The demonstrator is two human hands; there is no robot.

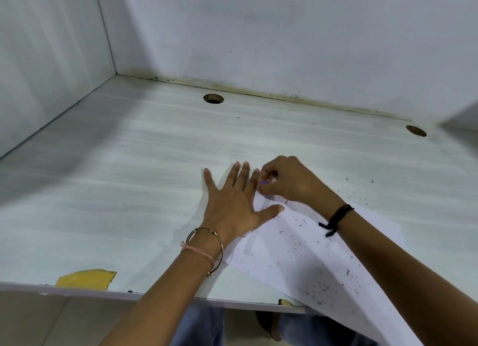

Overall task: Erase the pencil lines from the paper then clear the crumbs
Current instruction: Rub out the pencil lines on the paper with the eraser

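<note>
My left hand (232, 203) lies flat, fingers spread, pinning the paper (297, 252) to the desk (129, 177); the sheet's long axis runs from my fingertips back toward the near right edge, overhanging it — my right hand (287, 181) pinches a purple eraser (263, 182); crumbs (320, 286) dot the paper.

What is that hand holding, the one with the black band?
The right hand pinches a small purple eraser between its fingertips; only the eraser's tip shows. The left hand holds nothing, pressing flat on the paper.
</note>
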